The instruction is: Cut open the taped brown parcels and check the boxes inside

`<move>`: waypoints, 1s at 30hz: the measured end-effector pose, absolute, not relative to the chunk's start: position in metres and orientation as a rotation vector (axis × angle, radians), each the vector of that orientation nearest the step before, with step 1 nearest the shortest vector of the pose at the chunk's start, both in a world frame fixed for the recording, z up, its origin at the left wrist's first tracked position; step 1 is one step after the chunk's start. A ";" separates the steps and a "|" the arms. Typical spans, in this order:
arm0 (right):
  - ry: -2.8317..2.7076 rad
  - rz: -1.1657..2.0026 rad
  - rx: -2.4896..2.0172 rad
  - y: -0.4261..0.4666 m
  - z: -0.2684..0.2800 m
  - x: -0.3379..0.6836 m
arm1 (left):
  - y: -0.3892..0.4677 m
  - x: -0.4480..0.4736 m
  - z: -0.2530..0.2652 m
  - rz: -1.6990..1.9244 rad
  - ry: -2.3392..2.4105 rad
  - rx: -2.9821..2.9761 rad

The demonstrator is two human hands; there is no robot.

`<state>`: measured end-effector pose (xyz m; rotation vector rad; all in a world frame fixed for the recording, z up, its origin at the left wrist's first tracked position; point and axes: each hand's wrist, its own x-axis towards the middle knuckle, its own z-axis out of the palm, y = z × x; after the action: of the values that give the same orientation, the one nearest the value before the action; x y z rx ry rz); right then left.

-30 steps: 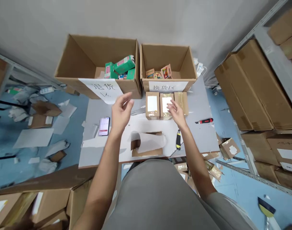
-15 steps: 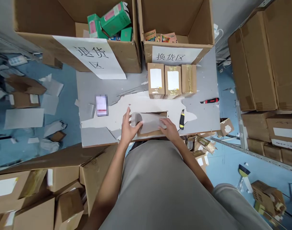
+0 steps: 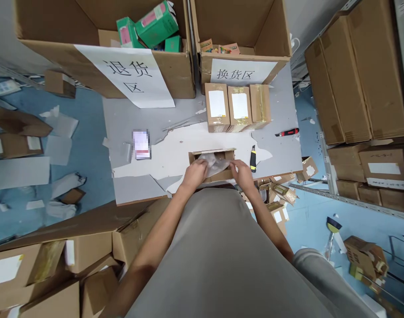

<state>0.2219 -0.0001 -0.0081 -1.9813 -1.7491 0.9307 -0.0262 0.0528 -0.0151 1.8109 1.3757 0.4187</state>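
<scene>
At the table's front edge lies an open small cardboard box. A clear plastic wrap, crumpled and see-through, lies in the box's opening. My left hand is closed on the wrap's left side, fingers curled at the box's left end. Pinching the wrap's right end is my right hand, at the box's right end. What lies under the wrap is hidden. Just right of my right hand is a yellow and black box cutter.
Three taped small boxes stand behind the work spot. Two big cartons, a left carton and a right carton, line the table's back. A phone lies left, a red box cutter right. A big box of cartons stands below left.
The wrap has gone from a smooth roll over the box to a crumpled sheet in its opening. My left hand has moved right and closed on it; my right hand has shifted slightly right.
</scene>
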 end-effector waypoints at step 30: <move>-1.435 0.570 -2.545 0.050 -0.044 0.180 | 0.030 -0.061 -0.033 0.597 1.655 1.512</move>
<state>0.1804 0.0504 -0.0444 -2.5445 -1.4350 0.5702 -0.0609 0.0299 -0.0332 1.5125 1.6552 0.5968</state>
